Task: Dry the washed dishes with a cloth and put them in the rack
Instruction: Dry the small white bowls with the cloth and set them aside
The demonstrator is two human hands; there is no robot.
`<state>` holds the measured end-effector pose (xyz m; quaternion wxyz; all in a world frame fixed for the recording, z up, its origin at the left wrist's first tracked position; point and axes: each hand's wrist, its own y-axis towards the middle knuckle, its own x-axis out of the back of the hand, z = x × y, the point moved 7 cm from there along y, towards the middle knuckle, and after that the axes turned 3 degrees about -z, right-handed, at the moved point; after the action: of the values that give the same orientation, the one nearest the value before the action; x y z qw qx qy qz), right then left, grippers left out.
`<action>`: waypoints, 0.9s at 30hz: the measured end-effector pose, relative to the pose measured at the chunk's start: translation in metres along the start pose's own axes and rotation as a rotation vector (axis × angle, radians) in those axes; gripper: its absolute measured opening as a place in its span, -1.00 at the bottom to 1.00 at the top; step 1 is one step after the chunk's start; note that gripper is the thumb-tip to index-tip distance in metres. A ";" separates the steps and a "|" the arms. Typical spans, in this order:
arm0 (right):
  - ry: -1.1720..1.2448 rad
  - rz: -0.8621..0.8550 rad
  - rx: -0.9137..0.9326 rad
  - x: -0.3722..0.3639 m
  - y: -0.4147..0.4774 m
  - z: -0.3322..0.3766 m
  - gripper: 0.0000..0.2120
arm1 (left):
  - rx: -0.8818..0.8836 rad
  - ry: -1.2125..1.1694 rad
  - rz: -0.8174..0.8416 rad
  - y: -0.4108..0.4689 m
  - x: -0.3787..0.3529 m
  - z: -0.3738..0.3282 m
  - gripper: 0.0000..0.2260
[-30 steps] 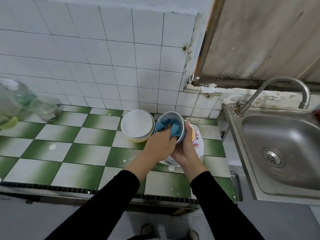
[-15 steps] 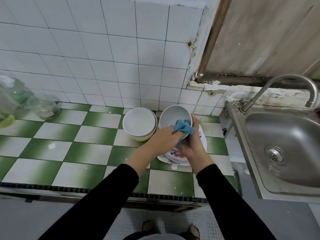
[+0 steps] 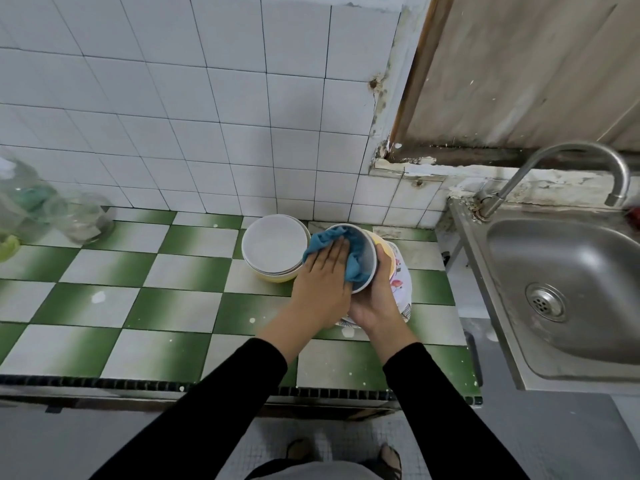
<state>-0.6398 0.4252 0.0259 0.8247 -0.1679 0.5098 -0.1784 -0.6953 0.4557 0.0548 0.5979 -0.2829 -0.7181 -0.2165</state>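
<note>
From the head view, the person stands at the green-and-white tiled counter [image 3: 173,306] with a bowl [image 3: 366,251] lifted off it, just right of centre and close to the far wall. The bowl is tipped onto its side. Its mouth faces left and a little toward the person, so the axis from rim to base runs roughly left to right, with the base on the right.

The right hand [image 3: 374,303] cradles it from below and behind, fingers curled up round the outer wall. The left hand [image 3: 322,282] is the nearer one to the opening. Its fingers are straight and held together, pressing a blue cloth [image 3: 325,242] flat into the inside.

Just left of the bowl sits a stack of pale bowls [image 3: 275,244]. Flowered plates [image 3: 401,285] lie directly beneath the held bowl. The sink [image 3: 571,282] is well off to the right.

I see no rack anywhere, so the bowl will likely have to travel out of this view once it is wiped.
</note>
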 end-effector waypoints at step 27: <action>-0.076 0.004 -0.096 -0.005 0.006 0.003 -0.41 | -0.005 0.034 -0.056 -0.002 -0.011 0.018 -0.41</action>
<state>-0.6387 0.4334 0.0279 0.8349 -0.2129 0.4862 -0.1458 -0.7089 0.4644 0.0409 0.6031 -0.2605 -0.7149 -0.2394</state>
